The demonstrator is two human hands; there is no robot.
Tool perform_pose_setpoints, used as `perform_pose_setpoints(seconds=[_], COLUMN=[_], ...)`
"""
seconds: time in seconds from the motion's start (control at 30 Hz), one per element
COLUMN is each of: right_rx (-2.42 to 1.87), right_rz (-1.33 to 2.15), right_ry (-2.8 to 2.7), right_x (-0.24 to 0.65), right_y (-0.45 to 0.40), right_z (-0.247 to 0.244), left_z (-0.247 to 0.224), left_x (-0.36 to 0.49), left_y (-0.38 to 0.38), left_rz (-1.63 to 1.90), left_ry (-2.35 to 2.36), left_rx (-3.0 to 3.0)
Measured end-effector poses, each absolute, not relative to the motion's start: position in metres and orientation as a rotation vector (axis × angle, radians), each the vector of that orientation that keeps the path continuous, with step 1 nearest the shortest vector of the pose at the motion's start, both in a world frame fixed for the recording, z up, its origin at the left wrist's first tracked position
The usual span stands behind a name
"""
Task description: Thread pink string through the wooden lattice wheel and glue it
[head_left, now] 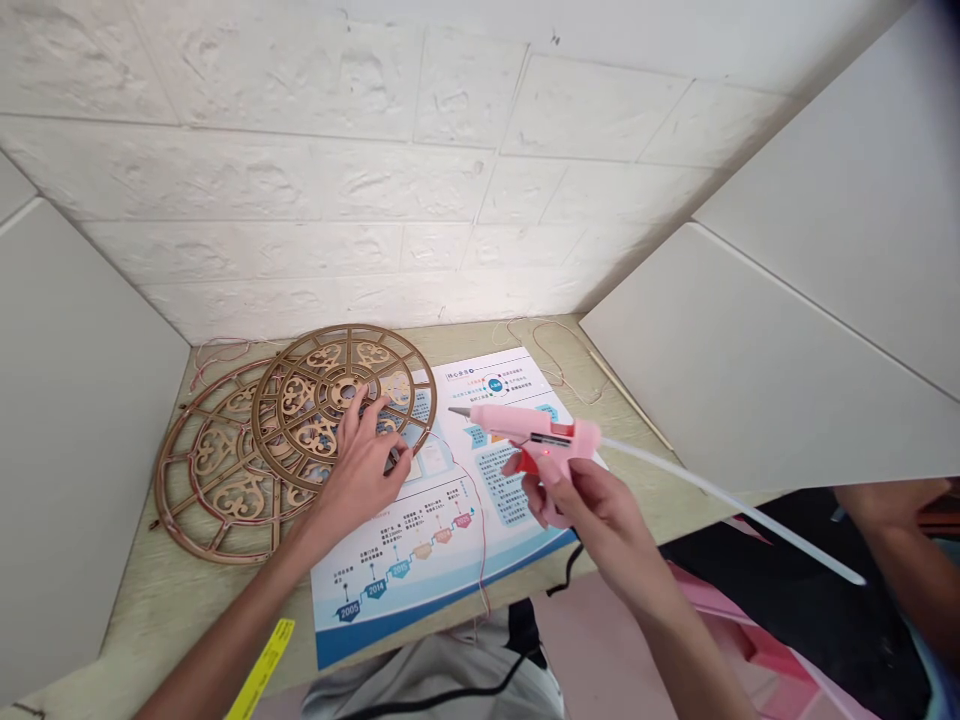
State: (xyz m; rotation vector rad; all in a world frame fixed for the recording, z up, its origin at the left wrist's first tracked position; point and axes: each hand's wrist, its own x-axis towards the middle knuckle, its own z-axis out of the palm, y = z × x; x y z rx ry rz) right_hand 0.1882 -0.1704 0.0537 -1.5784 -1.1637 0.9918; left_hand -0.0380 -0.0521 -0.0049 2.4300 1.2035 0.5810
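Okay, from where I sit, the feed shows the person's left hand open with its fingers spread, fingertips pressed onto a bronze-coloured fretwork wooden disc. That disc lies partly over a matching round scrollwork disc to its left, and its right side overlaps a glossy white-and-blue printed poster. The person's right hand is closed around the grip of a pink hot glue gun, holding it up above the poster. I can see the gun's slim metal nozzle pointing left toward the upper disc, near it but not touching, while a long white glue stick runs from the gun's back end toward the lower right. Discs and poster all rest on a pale green-beige board, backed by a white brick-textured wall and flanked by smooth white side panels. A thin reddish wire loops on the board behind the poster, a yellow strip sits at the near edge beside the left forearm, and another person's forearm shows at the far right, well apart from both hands
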Motion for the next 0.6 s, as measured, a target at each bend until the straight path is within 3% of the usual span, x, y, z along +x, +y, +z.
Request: perform_pose_setpoints(seconds=[0.23, 0.6], right_rx=[-1.713, -1.836], right_rz=[0.586, 0.003], right_ry=[-1.341, -1.949], right_x=[0.231, 0.309], right_y=[-0.166, -0.140], right_z=[0.063, 0.000], left_z=[-0.006, -0.015], left_x=[-0.038, -0.039], left_y=[-0.052, -0.050], left_rz=[0.590, 0.683], left_ry=[1.209, 1.181], left_rx=[2.438, 2.453])
